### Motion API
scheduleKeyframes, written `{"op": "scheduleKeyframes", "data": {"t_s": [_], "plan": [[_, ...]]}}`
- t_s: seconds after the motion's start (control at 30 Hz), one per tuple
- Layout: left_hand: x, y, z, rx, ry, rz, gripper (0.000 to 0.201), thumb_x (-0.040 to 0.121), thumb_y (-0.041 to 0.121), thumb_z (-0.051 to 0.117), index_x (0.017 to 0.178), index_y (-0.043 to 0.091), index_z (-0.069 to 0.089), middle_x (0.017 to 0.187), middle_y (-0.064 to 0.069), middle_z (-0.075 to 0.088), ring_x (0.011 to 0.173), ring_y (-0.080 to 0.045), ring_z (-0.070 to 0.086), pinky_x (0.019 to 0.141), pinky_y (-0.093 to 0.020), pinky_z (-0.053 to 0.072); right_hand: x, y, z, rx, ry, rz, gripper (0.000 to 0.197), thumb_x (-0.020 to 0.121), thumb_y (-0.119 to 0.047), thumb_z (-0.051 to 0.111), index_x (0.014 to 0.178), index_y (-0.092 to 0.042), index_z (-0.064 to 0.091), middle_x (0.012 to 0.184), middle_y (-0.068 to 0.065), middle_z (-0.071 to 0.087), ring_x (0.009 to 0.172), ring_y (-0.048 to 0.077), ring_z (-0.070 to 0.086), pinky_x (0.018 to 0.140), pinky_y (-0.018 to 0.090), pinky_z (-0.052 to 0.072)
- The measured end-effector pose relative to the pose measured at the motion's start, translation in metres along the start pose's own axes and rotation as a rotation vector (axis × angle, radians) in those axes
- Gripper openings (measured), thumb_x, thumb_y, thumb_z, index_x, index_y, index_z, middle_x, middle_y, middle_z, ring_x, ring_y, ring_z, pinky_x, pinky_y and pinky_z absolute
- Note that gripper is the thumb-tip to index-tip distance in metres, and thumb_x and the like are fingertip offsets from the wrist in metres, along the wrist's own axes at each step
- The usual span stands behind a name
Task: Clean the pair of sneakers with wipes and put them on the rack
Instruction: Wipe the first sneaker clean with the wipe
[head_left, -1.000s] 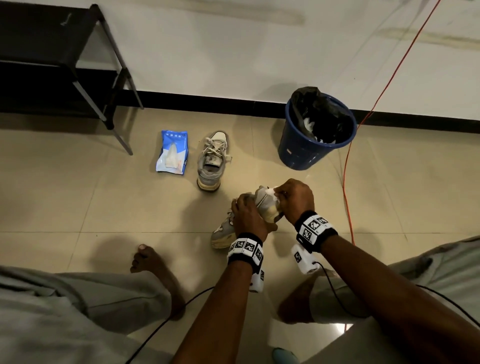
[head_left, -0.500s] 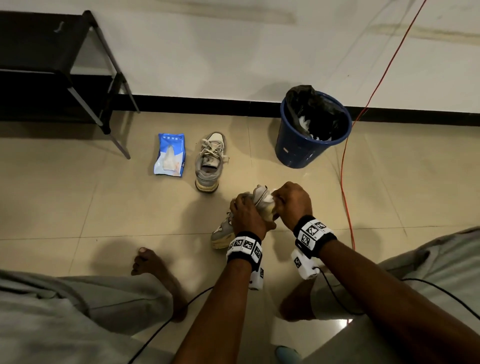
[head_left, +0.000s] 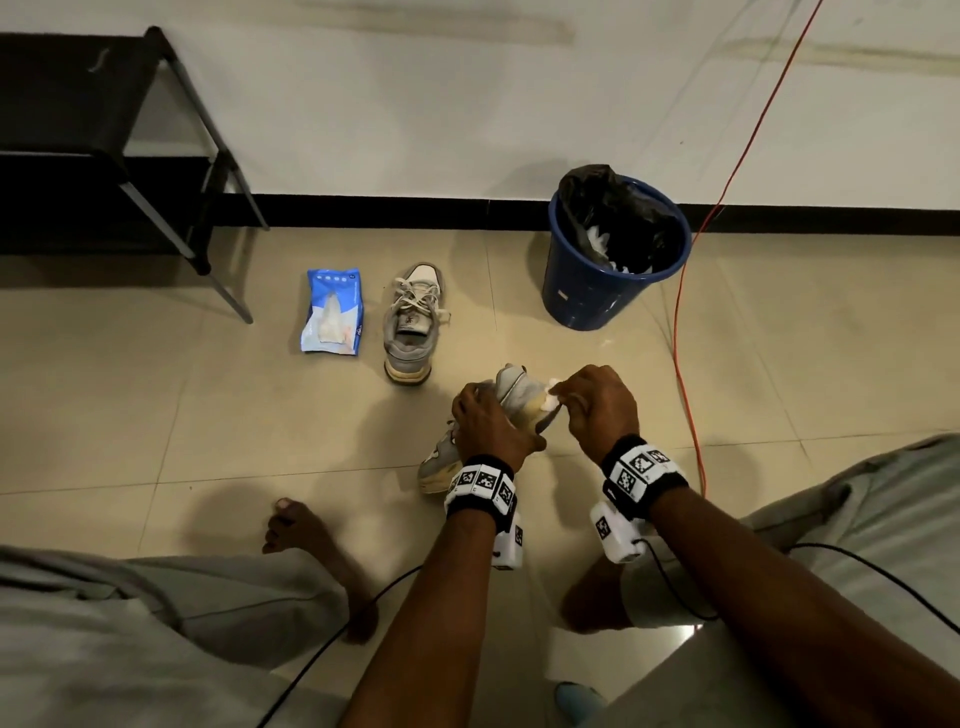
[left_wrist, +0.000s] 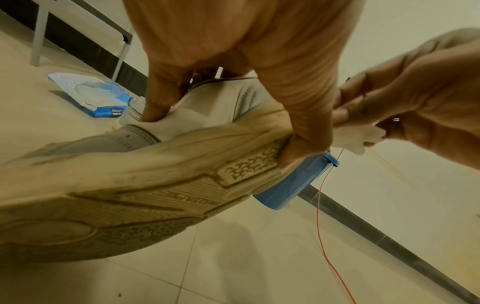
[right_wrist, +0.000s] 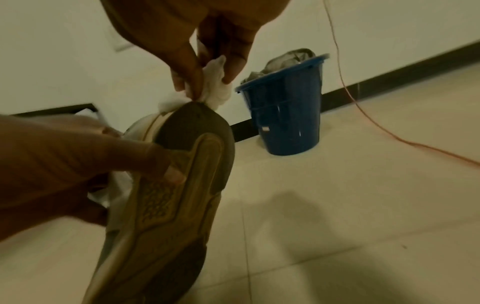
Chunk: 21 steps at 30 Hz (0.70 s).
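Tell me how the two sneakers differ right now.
The held sneaker is off the floor, gripped by the left hand; the other sneaker stands alone beside the wipes pack. The held sneaker is tilted heel-up, sole exposed; the other sits upright. The right hand presses a wipe to the held sneaker's heel; the other is untouched. Both are grey, with yellowed soles.

A sneaker (left_wrist: 145, 174) is gripped at the heel by the left hand (left_wrist: 233, 67), its dirty sole turned towards the camera. A crumpled white wipe (left_wrist: 355, 137) is pinched by the right hand (left_wrist: 420, 98) beside the heel. An opened blue wipes pack (left_wrist: 96, 96) is seen on the floor behind.
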<state>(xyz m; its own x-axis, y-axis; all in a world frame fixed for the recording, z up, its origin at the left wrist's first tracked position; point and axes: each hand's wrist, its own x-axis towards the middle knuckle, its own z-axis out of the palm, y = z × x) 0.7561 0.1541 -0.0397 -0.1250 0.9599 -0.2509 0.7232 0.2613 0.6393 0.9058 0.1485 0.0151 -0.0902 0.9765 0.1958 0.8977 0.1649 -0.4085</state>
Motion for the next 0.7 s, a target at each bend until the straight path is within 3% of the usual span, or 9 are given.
{"op": "scheduleKeyframes", "data": {"t_s": [0.13,0.27,0.4,0.53,0.63,0.7], "plan": [[0.002,-0.001,-0.006,0.000,-0.018,-0.006,0.113,0.043,0.049,0.092,0.137,0.011,0.041,0.148,-0.009,0.033,0.137,-0.031,0.030,0.099,-0.051,0.044,-0.008,-0.004,0.003,-0.029,-0.149,-0.184,0.018,0.080,-0.005,0.065,0.089,-0.019,0.074,0.085,0.002,0.064,0.082,0.024,0.056,0.062,0.033,0.048],[0.003,-0.002,-0.012,0.007,-0.040,-0.009,0.110,0.044,0.051,0.091,0.136,0.013,0.042,0.152,-0.007,0.021,0.137,-0.032,0.030,0.098,-0.049,0.045,-0.001,0.000,0.000,0.024,-0.017,-0.069,0.017,0.080,-0.003,0.066,0.087,-0.016,0.074,0.083,0.003,0.064,0.079,0.026,0.056,0.062,0.036,0.049],[0.002,-0.007,-0.018,0.114,-0.114,0.093,0.111,0.047,0.051,0.092,0.135,0.014,0.036,0.156,-0.007,0.007,0.139,-0.033,0.030,0.095,-0.051,0.048,-0.014,-0.012,0.003,-0.026,-0.172,-0.245,0.019,0.077,-0.004,0.069,0.088,-0.019,0.075,0.089,0.001,0.062,0.085,0.022,0.056,0.058,0.029,0.047],[0.002,-0.012,-0.023,0.139,-0.093,0.115,0.109,0.049,0.047,0.093,0.135,0.014,0.035,0.153,-0.007,0.009,0.135,-0.034,0.036,0.093,-0.048,0.049,-0.001,-0.004,0.004,-0.038,-0.028,-0.133,0.014,0.079,-0.003,0.068,0.085,-0.013,0.073,0.086,0.006,0.060,0.083,0.027,0.053,0.057,0.032,0.045],[0.002,-0.009,-0.022,0.147,-0.100,0.141,0.104,0.053,0.043,0.092,0.136,0.012,0.036,0.153,-0.007,0.011,0.132,-0.033,0.039,0.092,-0.047,0.050,-0.010,-0.017,0.007,-0.104,-0.160,-0.323,0.021,0.074,0.002,0.062,0.086,-0.012,0.073,0.085,0.008,0.059,0.082,0.028,0.054,0.051,0.030,0.044],[0.001,-0.007,-0.021,0.146,-0.103,0.152,0.102,0.055,0.040,0.090,0.137,0.012,0.036,0.153,-0.007,0.012,0.131,-0.034,0.040,0.092,-0.046,0.050,-0.014,-0.024,0.008,-0.113,-0.230,-0.432,0.028,0.074,-0.001,0.048,0.082,-0.010,0.073,0.081,0.008,0.061,0.078,0.030,0.057,0.049,0.028,0.043]]}}
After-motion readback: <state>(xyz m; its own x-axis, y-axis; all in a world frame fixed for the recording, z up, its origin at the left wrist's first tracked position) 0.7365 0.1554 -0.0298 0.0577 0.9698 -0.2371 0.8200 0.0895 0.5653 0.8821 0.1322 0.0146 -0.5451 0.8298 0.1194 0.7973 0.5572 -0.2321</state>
